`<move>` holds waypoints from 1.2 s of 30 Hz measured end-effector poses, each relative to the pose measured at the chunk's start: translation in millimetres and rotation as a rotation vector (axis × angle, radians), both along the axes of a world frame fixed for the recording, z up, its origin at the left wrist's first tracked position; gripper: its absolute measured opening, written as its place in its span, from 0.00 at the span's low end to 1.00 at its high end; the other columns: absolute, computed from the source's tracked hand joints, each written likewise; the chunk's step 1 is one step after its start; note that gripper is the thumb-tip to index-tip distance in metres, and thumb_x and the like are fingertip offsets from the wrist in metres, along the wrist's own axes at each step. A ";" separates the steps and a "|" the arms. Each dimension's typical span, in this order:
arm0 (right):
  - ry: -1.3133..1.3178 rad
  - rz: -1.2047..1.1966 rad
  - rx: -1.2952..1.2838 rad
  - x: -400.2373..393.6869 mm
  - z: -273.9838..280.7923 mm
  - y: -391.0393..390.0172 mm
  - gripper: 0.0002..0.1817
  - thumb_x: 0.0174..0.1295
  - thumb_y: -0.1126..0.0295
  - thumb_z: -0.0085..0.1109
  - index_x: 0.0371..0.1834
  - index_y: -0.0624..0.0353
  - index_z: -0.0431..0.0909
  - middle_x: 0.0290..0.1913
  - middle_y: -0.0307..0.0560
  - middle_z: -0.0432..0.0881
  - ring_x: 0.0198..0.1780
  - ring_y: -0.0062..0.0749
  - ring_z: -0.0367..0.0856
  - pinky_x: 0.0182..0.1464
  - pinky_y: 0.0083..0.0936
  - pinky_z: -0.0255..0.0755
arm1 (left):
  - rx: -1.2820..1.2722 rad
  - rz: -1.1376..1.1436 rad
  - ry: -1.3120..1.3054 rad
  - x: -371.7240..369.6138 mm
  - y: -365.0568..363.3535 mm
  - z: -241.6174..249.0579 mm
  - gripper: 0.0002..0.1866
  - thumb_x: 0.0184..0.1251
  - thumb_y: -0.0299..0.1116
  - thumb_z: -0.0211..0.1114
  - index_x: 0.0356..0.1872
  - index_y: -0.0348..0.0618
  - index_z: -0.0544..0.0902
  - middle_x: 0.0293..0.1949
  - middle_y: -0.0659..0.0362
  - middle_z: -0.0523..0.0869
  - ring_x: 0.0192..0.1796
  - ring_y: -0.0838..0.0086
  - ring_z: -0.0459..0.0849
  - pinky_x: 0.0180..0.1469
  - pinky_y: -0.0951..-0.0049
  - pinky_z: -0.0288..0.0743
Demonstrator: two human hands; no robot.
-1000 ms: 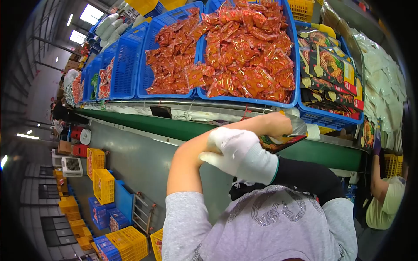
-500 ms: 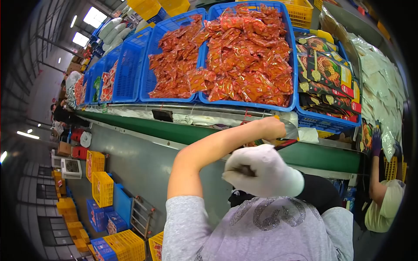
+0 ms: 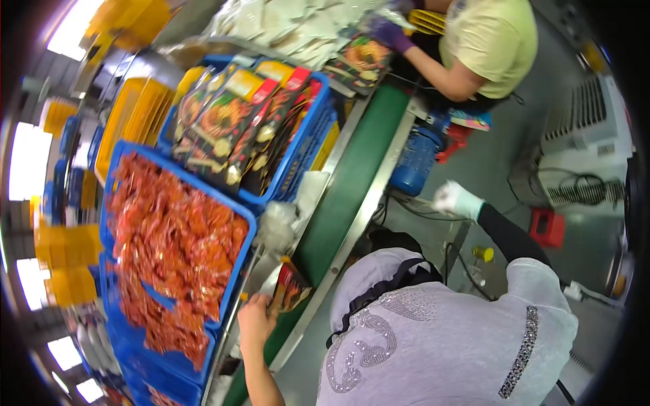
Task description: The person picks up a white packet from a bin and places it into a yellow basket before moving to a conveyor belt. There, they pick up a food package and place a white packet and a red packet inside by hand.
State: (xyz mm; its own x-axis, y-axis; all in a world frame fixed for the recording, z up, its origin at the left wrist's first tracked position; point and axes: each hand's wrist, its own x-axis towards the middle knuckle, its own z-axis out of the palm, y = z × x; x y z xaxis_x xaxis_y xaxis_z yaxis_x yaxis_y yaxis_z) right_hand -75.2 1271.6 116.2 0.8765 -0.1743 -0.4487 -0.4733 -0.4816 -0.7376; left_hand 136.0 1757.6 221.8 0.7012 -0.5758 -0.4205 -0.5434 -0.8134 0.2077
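Observation:
My left hand [image 3: 257,319], bare, is closed on the edge of a black and red printed food pouch [image 3: 292,287]. This pouch is over the near-left edge of the green conveyor belt [image 3: 355,172]. My right hand [image 3: 459,200], in a white glove, is out to the right, away from the belt, over the floor side. Its fingers look curled in, and nothing shows in them. Left of the pouch stands a blue crate [image 3: 249,227] of red-orange sachets [image 3: 176,237]. Beyond it, a second blue crate [image 3: 325,88] holds black printed pouches [image 3: 230,128].
Across the belt's far end, a co-worker's purple-gloved hand [image 3: 389,34] is at a printed pouch [image 3: 365,54]. White packets [image 3: 291,27] are heaped there. A blue water bottle [image 3: 414,162], a red stool [image 3: 547,227] and cables are on the right. Yellow crates [image 3: 135,122] stand at left.
My view has swung to the right, along the belt toward the co-worker. My hands, close together before, are now far apart; the gloved one has moved out right. The pouch stays in my left hand.

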 end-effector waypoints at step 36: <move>-0.444 0.661 -0.441 374.6 26.7 397.7 0.18 0.50 0.60 0.66 0.40 0.56 0.76 0.41 0.49 0.82 0.46 0.48 0.80 0.49 0.42 0.71 | -0.275 0.351 -0.455 -111.3 61.5 -30.6 0.12 0.50 0.22 0.60 0.37 0.47 0.82 0.41 0.62 0.82 0.46 0.68 0.79 0.51 0.63 0.65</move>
State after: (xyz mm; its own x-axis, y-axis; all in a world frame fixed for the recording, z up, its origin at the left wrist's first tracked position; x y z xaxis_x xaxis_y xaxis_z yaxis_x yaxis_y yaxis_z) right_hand 299.4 1669.3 142.8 0.9352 0.3494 -0.0574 0.2833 -0.8356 -0.4706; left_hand 24.6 1819.1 191.2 0.9414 -0.3239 0.0946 -0.3373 -0.9089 0.2452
